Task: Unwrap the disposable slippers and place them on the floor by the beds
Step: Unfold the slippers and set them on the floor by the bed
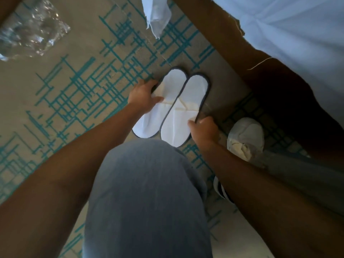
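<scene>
**Squaring the pair on the carpet beside the bed**

The two slippers [173,107] lie flat on the patterned carpet [55,94], side by side and touching along their inner edges, just left of the bed's brown base [232,45]. The left hand [143,96] rests on the outer edge of the slipper farther from the bed, thumb across its upper, its fingers [151,84] curled round the rim. The right hand [203,130] pinches the dark rim of the slipper nearer the bed.

To finish well, I judge the pair wants a light nudge until both soles sit level and parallel to the bed base, then a clean release without dragging either one askew.

Near the bed base, the person's own white shoe [245,138] stands just beside the right hand and could crowd it. A corner of bed sheet [158,15] hangs above the slippers. The clear plastic wrapper [31,28] lies well away from the bed, still to be collected.
</scene>
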The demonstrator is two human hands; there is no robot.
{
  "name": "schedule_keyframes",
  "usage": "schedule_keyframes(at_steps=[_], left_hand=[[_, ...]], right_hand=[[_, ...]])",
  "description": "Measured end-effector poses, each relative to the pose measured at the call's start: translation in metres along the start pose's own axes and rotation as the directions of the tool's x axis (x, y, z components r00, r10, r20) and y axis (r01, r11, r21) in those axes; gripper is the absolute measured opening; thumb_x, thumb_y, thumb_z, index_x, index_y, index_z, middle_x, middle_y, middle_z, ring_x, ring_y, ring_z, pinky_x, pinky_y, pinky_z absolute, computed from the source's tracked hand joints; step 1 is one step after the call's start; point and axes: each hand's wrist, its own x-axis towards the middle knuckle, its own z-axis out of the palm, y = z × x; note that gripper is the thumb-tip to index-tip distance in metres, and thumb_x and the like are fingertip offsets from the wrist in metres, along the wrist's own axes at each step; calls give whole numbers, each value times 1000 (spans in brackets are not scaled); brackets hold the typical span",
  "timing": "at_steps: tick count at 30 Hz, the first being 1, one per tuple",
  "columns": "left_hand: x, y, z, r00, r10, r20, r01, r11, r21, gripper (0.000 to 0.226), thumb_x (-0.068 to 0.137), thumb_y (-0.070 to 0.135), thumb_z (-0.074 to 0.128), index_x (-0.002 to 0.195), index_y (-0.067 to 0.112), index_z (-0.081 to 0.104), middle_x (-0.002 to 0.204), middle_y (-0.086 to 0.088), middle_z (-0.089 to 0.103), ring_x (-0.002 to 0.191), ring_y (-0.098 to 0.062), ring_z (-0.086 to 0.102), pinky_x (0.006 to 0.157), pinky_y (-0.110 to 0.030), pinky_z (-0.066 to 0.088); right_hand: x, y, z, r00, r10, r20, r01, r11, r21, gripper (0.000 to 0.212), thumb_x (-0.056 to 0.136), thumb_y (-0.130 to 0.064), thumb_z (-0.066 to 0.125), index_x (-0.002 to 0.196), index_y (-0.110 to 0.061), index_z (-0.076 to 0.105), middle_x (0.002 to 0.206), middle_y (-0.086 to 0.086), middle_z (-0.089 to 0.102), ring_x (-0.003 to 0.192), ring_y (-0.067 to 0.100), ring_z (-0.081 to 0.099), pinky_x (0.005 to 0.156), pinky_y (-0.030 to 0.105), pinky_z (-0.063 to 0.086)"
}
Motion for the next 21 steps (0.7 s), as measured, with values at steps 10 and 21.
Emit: schedule_keyframes(at_steps=[10, 21], left_hand=[[-6, 4, 7, 1000, 26, 14, -24, 992, -125, 69, 84, 41, 74, 144, 24, 45, 136, -14, 54, 122, -35, 54, 97, -42, 45], [-25, 10, 4, 999, 52, 2, -49, 944, -325, 48, 89, 40, 72, 133, 26, 58, 124, -3, 65, 106, -16, 61, 87, -27, 46]], right_hand=[[5, -41, 9, 999, 13, 44, -11, 998, -58, 59, 85, -28, 71, 136, -7, 48, 129, 16, 63, 113, 32, 66, 75, 34, 54], [-5, -17, 18, 997, -65, -49, 72, 982, 174, 74, 75, -50, 80, 134, -16, 51, 132, 7, 61, 118, 28, 61, 90, 40, 55]])
